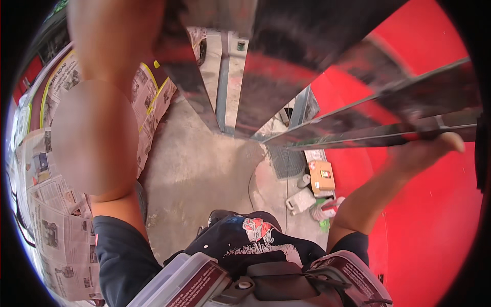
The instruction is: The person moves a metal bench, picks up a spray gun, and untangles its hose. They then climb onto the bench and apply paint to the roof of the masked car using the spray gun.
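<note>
Metal frame: the dark, red-streaked metal frame (291, 43) is seen ahead of the body, between the papered surface and the red panel; its members are drawn together toward the floor, but whether contact is made there cannot be told.
Right hand: the right hand (429, 147) is set at the lower edge of the frame's rightmost member, with the grip apparently closed around it; the thumb is exposed, the fingers are largely hidden, and support from below is suggested.
Left hand: the left hand (116, 38) is raised beside the frame's left side and is blurred and cut by the upper edge; whether its grip is open or closed cannot be told. By the wide spread of the 2 arms, steadying from both sides is suggested.
Newspaper: overlapping newspaper sheets (56, 215) are laid at left and edged with yellow strips (157, 97), presumably as a protective cover.
Red panel: a broad red panel (424, 220) is seen at right, behind the right forearm.
Floor goods: a cardboard box (321, 175) and a white jug (300, 200) are grouped on the concrete floor (199, 163) beside the panel, perhaps to leave the middle free.
</note>
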A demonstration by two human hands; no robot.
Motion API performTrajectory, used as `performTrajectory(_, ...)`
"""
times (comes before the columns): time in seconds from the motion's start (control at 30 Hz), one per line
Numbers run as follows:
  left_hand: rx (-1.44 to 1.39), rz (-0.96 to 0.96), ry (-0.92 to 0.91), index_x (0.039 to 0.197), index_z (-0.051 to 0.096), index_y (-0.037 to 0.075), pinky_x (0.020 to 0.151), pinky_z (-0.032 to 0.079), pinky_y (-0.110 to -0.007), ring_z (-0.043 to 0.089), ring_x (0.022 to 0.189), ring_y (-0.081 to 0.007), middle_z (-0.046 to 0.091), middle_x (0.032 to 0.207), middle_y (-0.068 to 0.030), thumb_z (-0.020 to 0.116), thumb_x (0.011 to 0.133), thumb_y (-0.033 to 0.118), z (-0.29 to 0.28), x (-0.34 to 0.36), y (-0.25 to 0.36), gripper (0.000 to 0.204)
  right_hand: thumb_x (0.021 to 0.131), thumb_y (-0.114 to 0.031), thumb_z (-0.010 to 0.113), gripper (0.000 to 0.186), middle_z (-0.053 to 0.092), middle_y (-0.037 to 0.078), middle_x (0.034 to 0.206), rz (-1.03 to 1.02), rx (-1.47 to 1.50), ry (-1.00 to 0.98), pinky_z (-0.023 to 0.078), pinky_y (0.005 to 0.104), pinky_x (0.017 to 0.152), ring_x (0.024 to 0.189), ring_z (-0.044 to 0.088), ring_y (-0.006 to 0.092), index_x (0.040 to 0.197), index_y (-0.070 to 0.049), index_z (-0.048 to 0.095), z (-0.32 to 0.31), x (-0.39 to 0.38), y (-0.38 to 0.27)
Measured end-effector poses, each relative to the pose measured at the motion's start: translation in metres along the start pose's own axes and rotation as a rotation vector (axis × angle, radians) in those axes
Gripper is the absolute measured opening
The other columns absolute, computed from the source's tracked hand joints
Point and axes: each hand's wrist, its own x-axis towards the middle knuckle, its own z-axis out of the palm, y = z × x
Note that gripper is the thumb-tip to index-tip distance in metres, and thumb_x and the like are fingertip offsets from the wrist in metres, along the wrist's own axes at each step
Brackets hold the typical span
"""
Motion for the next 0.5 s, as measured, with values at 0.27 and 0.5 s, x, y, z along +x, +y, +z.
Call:
performTrajectory(0.27, 0.418, -0.366, -0.224, 0.080, 0.048, 0.005, 0.053, 0.034, -0.021, 0.041, 0.060, -0.0044, 0.045, 0.069, 0.0035, 0.070, 0.073, 0.012, -0.016, -0.067, -0.187, 0.024, 0.058, -0.078, 0.067, 0.080, 0.045, 0.003, 0.069, 0.372, 0.317, -0.194, 0.039, 0.0241, 0.055, 0.059, 0.046, 0.0108, 0.080, -0.007, 0.037, 0.080, -0.071, 0.216)
performTrajectory(0.5, 0.539, -0.661, -0.234, 0.075, 0.049, 0.006, 0.053, 0.035, -0.024, 0.041, 0.059, -0.0070, 0.045, 0.065, 0.0034, 0.071, 0.065, 0.010, -0.020, -0.120, -0.348, 0.024, 0.063, -0.075, 0.066, 0.076, 0.038, 0.002, 0.079, 0.497, 0.230, -0.273, 0.035, 0.0264, 0.063, 0.069, 0.041, 0.0120, 0.080, -0.007, 0.038, 0.154, -0.140, 0.369)
